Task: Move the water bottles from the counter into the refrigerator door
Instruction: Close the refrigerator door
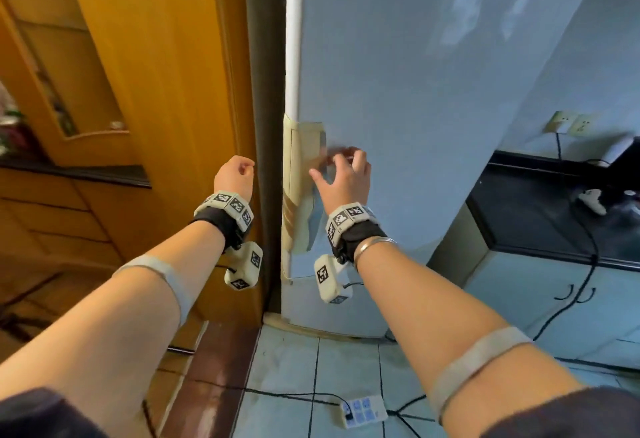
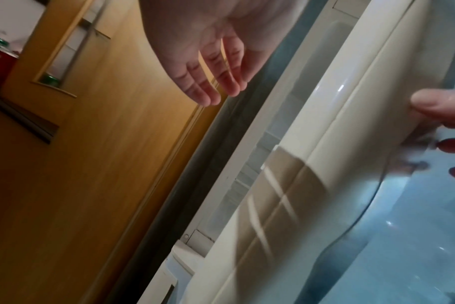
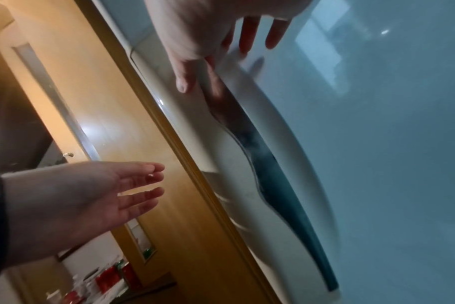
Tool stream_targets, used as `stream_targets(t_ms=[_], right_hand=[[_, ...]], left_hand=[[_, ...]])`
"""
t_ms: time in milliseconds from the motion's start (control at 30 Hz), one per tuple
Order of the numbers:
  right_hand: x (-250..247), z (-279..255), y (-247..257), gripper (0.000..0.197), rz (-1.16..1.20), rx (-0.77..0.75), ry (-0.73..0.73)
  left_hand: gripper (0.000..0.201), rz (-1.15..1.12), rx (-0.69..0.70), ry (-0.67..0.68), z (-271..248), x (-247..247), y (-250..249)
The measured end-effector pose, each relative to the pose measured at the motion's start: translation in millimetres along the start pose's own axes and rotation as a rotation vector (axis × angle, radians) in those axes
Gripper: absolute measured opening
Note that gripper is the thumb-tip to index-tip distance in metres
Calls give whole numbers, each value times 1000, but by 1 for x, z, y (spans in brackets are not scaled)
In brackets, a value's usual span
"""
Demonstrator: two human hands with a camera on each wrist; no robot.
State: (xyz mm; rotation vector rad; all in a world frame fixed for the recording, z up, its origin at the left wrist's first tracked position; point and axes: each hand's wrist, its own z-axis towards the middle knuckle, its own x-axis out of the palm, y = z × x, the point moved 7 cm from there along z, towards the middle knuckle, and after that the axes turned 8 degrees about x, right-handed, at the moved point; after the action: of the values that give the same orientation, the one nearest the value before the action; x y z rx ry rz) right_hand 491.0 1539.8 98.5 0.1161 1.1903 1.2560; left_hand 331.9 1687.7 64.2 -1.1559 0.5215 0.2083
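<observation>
— Reaching for the refrigerator door [image 1: 398,74], was it the right hand [image 1: 343,178]?
— Yes, its fingers [image 3: 247,35] were spread at the cream handle [image 1: 301,174], gripping nothing I could see.
— And the left hand [image 1: 235,174]?
— It hung loose and unfilled beside the wooden cabinet [image 1: 156,74], apart from the door.
— The water bottles?
— I saw none; the door looked barely ajar

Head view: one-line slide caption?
Right hand reaches with spread fingers toward the fridge door handle; left hand hangs empty beside the wooden cabinet.
</observation>
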Motion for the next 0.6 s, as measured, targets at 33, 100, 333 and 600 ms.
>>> stream_targets(t_ms=[33,100,333,600], right_hand=[[2,7,2,31,1,-33,-35],[6,21,3,26,11,-72,-62],[37,64,5,57,-88,-106,-29],[72,114,-4,63,-253,-10,67]], left_hand=[[25,-3,-9,-5,4,1,0],[24,-7,-23,-22,14,2,1],[25,2,-37,-41,48,11,10],[24,-14,-40,12,102,31,20]])
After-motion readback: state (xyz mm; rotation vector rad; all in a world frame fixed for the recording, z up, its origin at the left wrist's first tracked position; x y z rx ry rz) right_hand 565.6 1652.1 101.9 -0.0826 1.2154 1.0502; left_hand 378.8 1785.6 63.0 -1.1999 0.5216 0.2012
